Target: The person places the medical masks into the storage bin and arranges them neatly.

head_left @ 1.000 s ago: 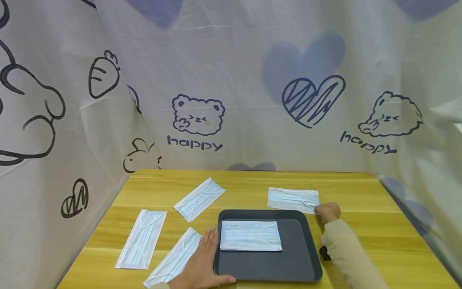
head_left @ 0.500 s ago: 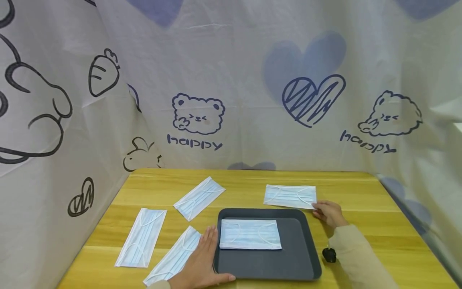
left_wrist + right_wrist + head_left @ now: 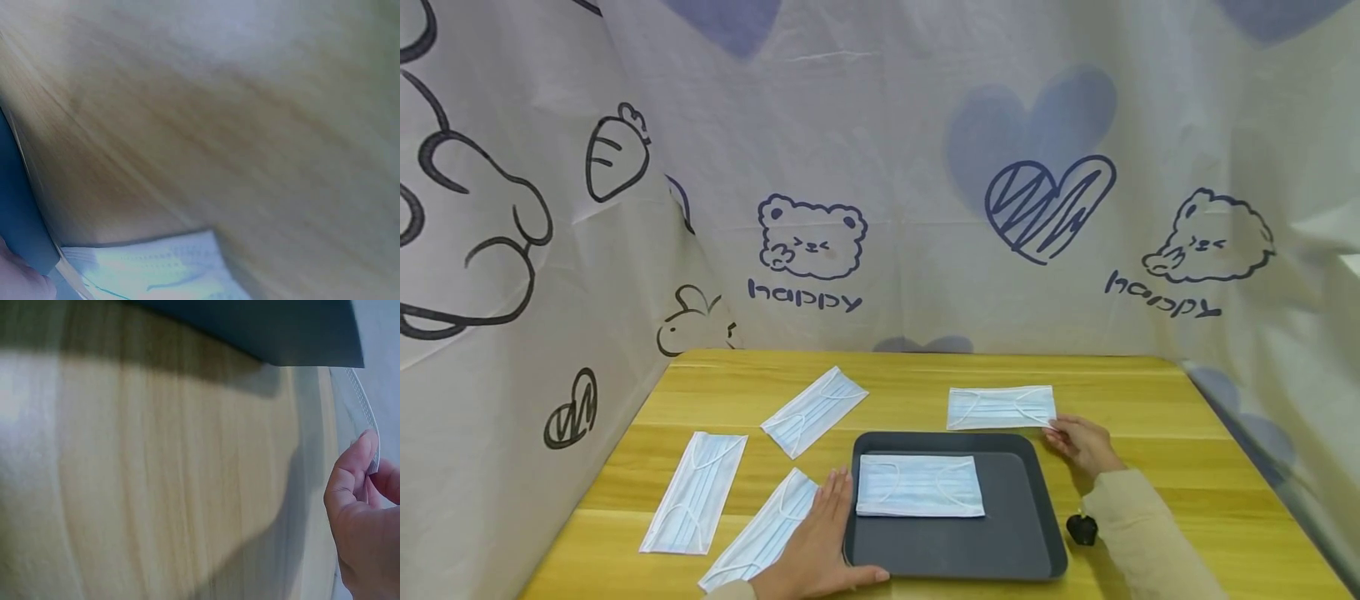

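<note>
My right hand [image 3: 1082, 443] pinches the near right corner of a pale blue face mask [image 3: 1000, 408] behind the tray. In the right wrist view, the mask's edge [image 3: 367, 419] stands between thumb and fingers. A dark grey tray [image 3: 955, 550] sits in front, with another face mask [image 3: 920, 487] lying flat at its back left. Fingers straight, my left hand [image 3: 816, 542] lies along the tray's left edge, thumb at the near left corner. It partly covers a slanted face mask [image 3: 767, 533], whose end also shows in the left wrist view.
Two more face masks lie on the wooden table [image 3: 1187, 483]: one at the far left [image 3: 694, 493], one tilted behind the tray's left side [image 3: 815, 412]. A small black object [image 3: 1082, 529] hangs by the right sleeve. Printed white cloth [image 3: 917, 167] encloses the back and sides.
My right hand has turned and now pinches the mask's corner. That mask has shifted slightly left and lifted at the hand's side. The left hand and tray stay put.
</note>
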{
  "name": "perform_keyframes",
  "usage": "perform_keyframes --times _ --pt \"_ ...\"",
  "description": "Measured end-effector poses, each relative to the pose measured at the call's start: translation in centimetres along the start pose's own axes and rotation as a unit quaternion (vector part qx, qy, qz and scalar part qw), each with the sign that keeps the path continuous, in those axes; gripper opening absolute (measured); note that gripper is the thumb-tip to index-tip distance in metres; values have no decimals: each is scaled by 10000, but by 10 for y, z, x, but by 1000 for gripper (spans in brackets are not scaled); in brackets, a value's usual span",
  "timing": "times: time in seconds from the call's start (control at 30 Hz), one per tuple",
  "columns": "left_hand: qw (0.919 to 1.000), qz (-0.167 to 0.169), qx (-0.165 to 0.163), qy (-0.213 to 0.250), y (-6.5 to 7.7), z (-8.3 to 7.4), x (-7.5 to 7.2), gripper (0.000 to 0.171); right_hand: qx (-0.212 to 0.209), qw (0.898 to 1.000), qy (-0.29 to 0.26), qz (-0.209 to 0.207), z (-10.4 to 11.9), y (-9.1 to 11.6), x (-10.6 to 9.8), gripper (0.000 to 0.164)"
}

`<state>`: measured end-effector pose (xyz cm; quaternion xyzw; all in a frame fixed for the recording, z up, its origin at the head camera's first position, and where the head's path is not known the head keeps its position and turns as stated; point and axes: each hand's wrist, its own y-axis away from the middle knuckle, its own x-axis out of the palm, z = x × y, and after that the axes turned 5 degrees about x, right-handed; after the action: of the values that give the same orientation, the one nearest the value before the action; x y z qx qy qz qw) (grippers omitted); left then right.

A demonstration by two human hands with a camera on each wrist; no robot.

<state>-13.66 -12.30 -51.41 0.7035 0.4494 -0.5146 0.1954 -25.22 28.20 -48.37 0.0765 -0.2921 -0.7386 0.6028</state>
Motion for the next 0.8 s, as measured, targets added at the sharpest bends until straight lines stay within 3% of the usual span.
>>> perform_keyframes --times 0.13,0.33,0.8 --pt "10000 36 -52 49 -1 0 0 123 -18 9996 -263 75 2 0 -2 28" --pt "9999 35 -81 121 0 -1 0 123 105 9996 -270 -2 6 5 -2 12" --pt "9999 71 -91 67 -1 0 0 123 248 9931 -970 616 18 16 -8 18"
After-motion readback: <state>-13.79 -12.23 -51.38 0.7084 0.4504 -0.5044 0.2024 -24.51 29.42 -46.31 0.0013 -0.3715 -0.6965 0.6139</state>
